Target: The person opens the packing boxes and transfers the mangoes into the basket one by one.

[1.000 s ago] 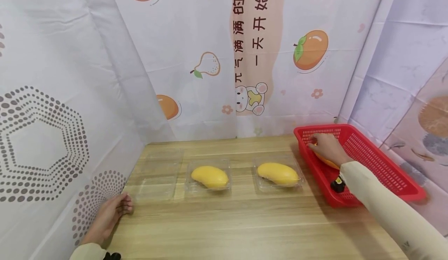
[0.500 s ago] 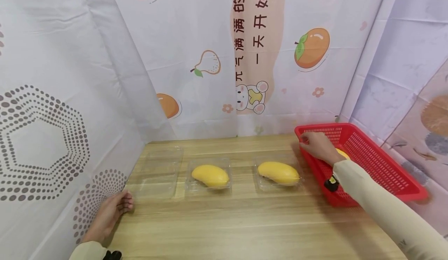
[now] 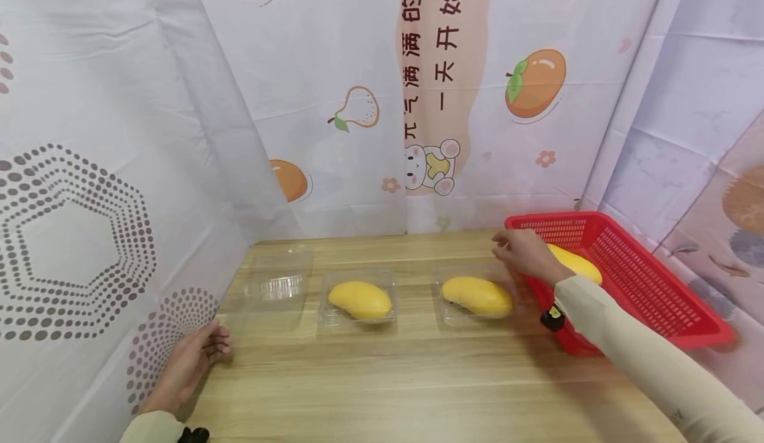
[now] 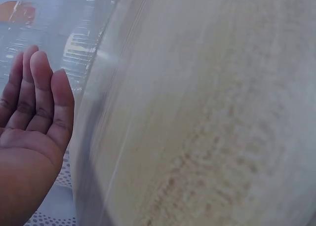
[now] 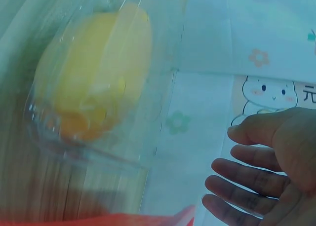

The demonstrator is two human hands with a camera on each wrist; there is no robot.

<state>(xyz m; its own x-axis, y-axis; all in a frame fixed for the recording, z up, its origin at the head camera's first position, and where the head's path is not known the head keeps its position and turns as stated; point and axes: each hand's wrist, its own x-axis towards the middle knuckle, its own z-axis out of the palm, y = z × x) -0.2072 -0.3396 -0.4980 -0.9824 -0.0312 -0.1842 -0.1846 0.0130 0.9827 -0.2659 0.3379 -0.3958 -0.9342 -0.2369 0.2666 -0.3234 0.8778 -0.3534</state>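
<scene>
My right hand [image 3: 528, 252] hovers at the left rim of the red plastic basket [image 3: 701, 327], fingers loosely bent and holding nothing. Behind its wrist, a yellow mango [image 3: 581, 267] lies in the basket, partly hidden. Just left of that hand, a second mango [image 3: 476, 296] sits in a transparent plastic box [image 3: 443, 320]; the right wrist view shows this mango [image 5: 98, 68] through the plastic. Another mango [image 3: 360, 300] rests in the middle box [image 3: 329, 318]. My left hand [image 3: 193, 363] lies at the table's left side, fingers relaxed, near a third transparent box [image 3: 268, 317].
The wooden table [image 3: 382, 390] runs up to a printed curtain [image 3: 334, 52] at the back. More curtains hang close on the left and right. The basket's high walls stand beside the right curtain.
My right hand has moved left from over the mango inside the basket to the basket's left rim. More of that mango now shows. My left hand has stayed in place.
</scene>
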